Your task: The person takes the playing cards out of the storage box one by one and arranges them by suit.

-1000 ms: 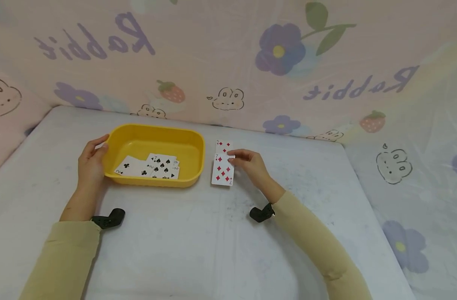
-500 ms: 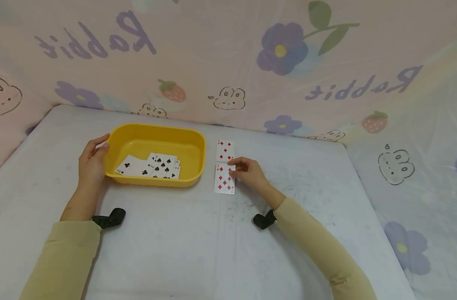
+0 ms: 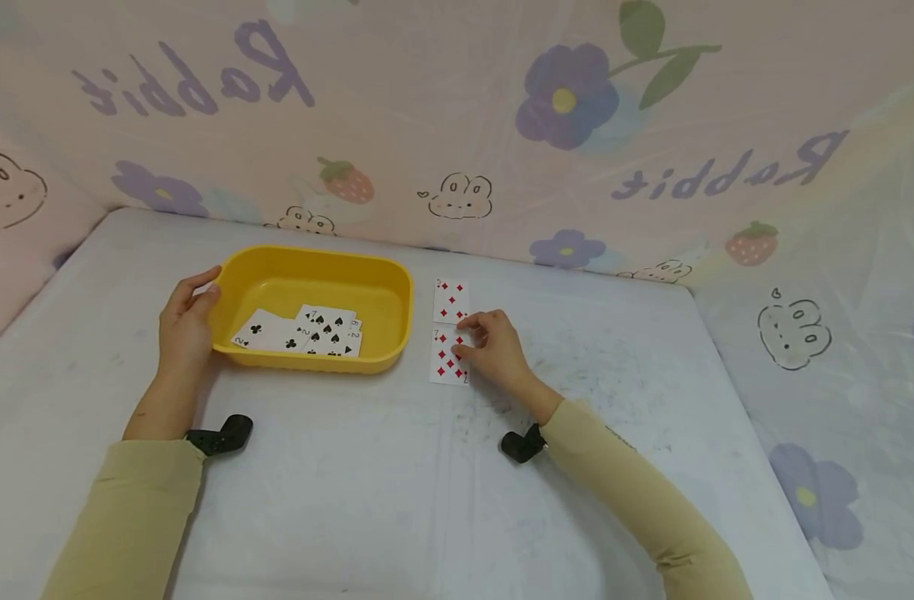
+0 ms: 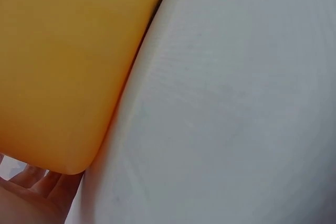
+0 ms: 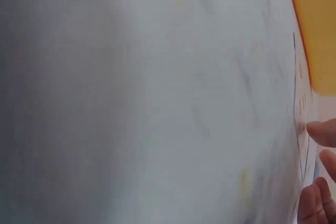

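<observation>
Your left hand [image 3: 187, 329] holds the left end of the yellow tray [image 3: 314, 361]; your right hand [image 3: 499, 352] keeps a narrow, parted grip over the seven of diamonds [image 3: 442, 367], right of the tray, near side of the five of diamonds [image 3: 449, 300].

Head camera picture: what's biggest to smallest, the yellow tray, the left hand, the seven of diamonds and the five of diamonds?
1. Yellow tray
2. Left hand
3. Seven of diamonds and five of diamonds: nearly alike, one lies farther away, so I can't rank them.
</observation>
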### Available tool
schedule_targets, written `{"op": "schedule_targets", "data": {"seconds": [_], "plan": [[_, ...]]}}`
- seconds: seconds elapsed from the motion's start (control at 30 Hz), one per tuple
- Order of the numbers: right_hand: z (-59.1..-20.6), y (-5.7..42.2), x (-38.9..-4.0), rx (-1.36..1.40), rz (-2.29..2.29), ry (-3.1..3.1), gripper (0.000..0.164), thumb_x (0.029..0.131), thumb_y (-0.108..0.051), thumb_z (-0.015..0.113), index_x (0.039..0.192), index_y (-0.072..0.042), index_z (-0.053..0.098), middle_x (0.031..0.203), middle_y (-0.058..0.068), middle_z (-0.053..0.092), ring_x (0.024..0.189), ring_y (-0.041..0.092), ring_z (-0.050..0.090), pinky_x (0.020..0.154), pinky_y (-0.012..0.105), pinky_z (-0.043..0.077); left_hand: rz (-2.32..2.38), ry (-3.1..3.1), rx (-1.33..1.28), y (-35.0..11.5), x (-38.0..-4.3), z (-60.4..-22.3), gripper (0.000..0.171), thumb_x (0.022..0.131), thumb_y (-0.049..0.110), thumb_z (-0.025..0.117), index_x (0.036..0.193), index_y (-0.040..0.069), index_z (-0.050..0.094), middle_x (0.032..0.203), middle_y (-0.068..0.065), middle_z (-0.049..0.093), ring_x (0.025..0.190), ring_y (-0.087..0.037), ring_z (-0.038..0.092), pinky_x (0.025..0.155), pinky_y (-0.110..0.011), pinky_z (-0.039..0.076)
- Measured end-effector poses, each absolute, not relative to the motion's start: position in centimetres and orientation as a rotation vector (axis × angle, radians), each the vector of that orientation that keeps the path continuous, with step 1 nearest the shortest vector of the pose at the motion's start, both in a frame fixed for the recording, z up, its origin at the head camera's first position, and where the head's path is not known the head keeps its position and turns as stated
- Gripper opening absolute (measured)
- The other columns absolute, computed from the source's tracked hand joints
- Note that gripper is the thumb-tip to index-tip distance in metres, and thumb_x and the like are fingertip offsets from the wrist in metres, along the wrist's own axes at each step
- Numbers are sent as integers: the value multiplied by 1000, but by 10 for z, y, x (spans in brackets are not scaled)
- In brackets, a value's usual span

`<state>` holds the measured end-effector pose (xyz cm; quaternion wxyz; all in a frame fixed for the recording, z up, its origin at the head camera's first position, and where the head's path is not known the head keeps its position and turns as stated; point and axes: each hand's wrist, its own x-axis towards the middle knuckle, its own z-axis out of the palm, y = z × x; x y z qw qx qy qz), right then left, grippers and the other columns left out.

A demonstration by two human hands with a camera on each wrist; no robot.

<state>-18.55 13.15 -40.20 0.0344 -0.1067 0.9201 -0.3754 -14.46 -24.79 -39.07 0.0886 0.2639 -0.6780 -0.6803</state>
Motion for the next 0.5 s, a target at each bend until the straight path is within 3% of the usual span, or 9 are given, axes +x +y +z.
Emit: {"op": "schedule_targets", "data": {"seconds": [0.3, 0.5], "plan": [[-394, 114, -191, -237, -1355, 2714, 32, 83, -22, 75, 110, -7, 67, 113, 12, 57, 100, 25, 56, 93, 37, 47, -2038, -2010, 785, -248, -145, -389, 35, 100, 36, 48, 135, 34, 54, 104, 20, 48, 96, 0, 43, 83, -4, 40], [-380, 98, -195, -222, -1569, 2632, 32, 83, -22, 73, 110, -4, 67, 117, 13, 60, 101, 24, 57, 93, 36, 46, -2017, -2027, 791, -248, -144, -389, 35, 100, 36, 47, 134, 35, 54, 105, 20, 48, 98, 0, 43, 84, -4, 40]]}}
